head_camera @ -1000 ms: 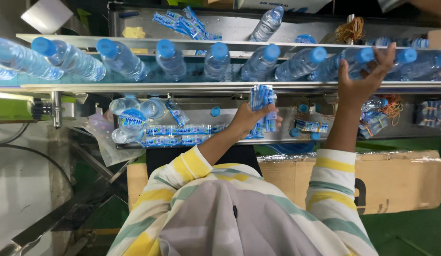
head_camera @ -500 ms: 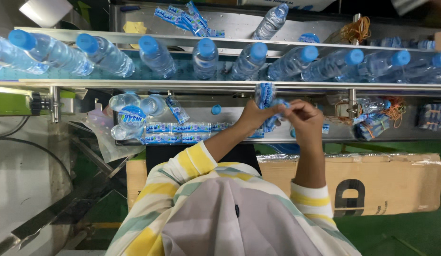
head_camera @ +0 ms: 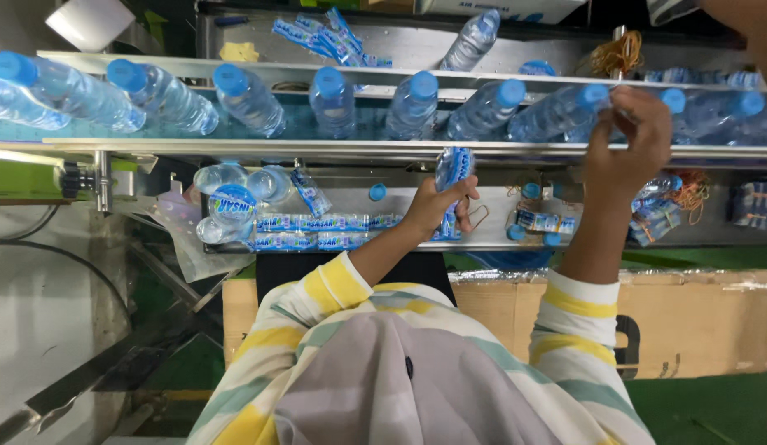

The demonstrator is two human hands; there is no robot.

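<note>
A row of clear water bottles with blue caps (head_camera: 416, 103) lies on a metal conveyor (head_camera: 235, 147) across the top. My left hand (head_camera: 437, 206) holds a bunch of blue label sleeves (head_camera: 452, 169) upright just below the conveyor's rail. My right hand (head_camera: 626, 140) reaches up over the rail, and its fingers close around the neck of one water bottle (head_camera: 565, 111) near its cap. Whether a sleeve is between those fingers is hidden.
Below the rail a metal shelf (head_camera: 400, 194) carries loose bottles (head_camera: 231, 194), flat label strips (head_camera: 318, 222), loose caps and rubber bands (head_camera: 688, 194). A brown cardboard box (head_camera: 713, 325) stands in front of me. More labels (head_camera: 318, 33) lie behind the conveyor.
My right hand came down to the label bunch in my left hand, then went back up to a bottle on the conveyor. The bottles have shifted left along the belt.
</note>
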